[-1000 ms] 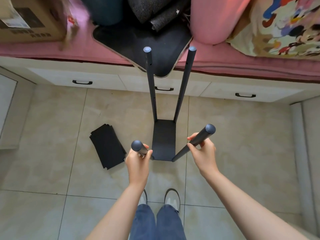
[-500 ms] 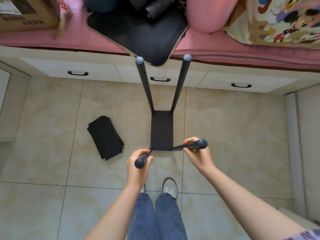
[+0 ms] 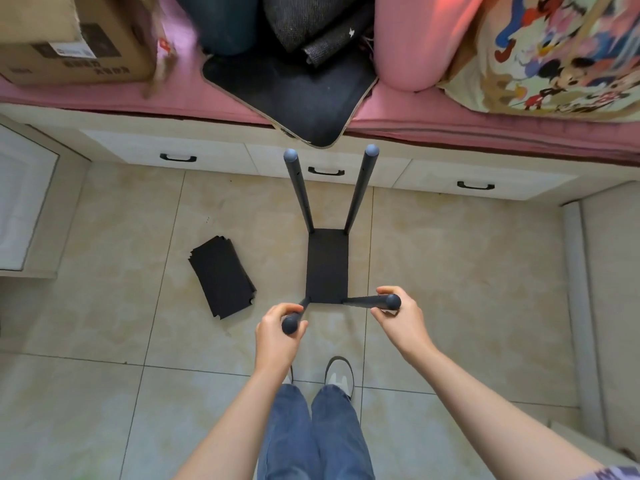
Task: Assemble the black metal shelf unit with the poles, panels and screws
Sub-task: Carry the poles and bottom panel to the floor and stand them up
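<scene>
The shelf frame stands on the tiled floor in front of me: one black panel [image 3: 327,265] at the bottom with a black pole at each corner. My left hand [image 3: 277,332] grips the top of the near left pole [image 3: 291,322]. The top of the near right pole [image 3: 375,302] is held in my right hand [image 3: 401,318]. The far left pole [image 3: 298,188] and the far right pole [image 3: 362,188] rise free toward the drawers. A stack of loose black panels [image 3: 221,277] lies on the floor to the left of the frame.
A low cabinet with drawers [image 3: 325,171] runs along the back under a pink cushion [image 3: 104,102]. On the cushion lie a cardboard box [image 3: 69,39], a black mat [image 3: 294,91] and pillows. My feet [image 3: 337,374] stand just behind the frame. A white cabinet [image 3: 20,202] is at left.
The tops of the near poles now sit lower in view and closer to the panel. My hands stay on them, and the view has shifted as my head moved over the frame.
</scene>
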{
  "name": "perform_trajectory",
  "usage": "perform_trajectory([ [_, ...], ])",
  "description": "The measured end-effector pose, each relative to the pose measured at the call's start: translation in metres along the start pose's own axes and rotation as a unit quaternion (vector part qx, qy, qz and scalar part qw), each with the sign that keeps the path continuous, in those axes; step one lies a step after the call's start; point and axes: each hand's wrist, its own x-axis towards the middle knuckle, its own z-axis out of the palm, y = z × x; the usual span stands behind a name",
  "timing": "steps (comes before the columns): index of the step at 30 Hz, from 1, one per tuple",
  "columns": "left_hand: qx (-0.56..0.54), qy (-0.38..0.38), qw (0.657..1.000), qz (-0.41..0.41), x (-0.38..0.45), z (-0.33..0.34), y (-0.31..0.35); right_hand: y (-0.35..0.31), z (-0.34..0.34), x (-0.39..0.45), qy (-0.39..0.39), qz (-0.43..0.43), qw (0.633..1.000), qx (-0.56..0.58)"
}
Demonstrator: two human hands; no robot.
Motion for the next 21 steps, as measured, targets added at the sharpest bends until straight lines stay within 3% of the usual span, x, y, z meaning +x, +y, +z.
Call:
perform_trajectory([
  [7,-0.025,0.010,1.000,0.011,-0.045,-0.042,0.051,-0.040,-0.038,-0.053,-0.007,-0.072,0.993,-0.088],
  [12,-0.066,0.037,0.997,0.012,-0.082,-0.085,0.080,-0.081,-0.055,-0.100,0.025,-0.105,0.992,-0.072],
  [21,-0.169,0.123,0.978,-0.019,-0.160,-0.175,0.085,-0.137,-0.017,-0.179,-0.059,-0.154,0.982,-0.087],
])
